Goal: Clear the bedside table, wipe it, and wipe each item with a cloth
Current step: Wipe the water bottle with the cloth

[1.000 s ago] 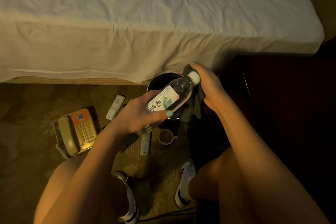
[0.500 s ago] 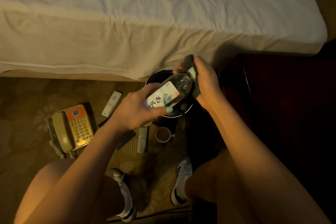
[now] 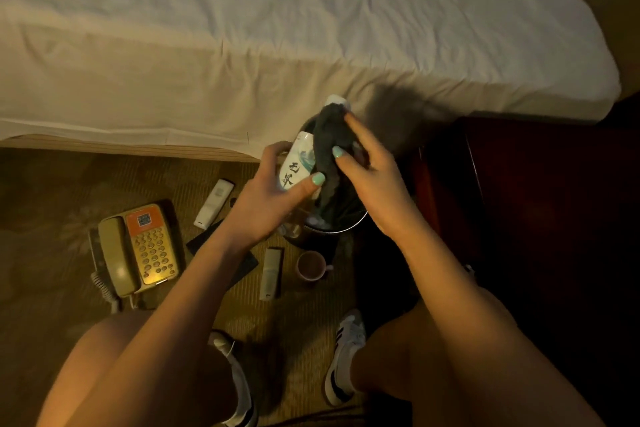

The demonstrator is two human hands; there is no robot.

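My left hand (image 3: 268, 199) grips a clear plastic water bottle (image 3: 298, 163) with a white label, held tilted with its white cap pointing up toward the bed. A dark grey cloth (image 3: 329, 146) is draped along the bottle's neck and side. My right hand (image 3: 372, 172) holds the cloth against the bottle, thumb and fingers pressing it. The dark wooden bedside table (image 3: 526, 204) stands at the right.
On the carpet lie a beige telephone (image 3: 135, 250), two white remotes (image 3: 213, 203) (image 3: 271, 274), a dark flat card (image 3: 242, 265) and a pink cup (image 3: 310, 264). A dark bin (image 3: 346, 229) sits under the bottle. The white bed (image 3: 277, 28) fills the top. My shoes (image 3: 343, 357) are below.
The bottle has tipped more upright, cap now toward the bed. My right hand slid the cloth from the cap down along the bottle's neck and side.
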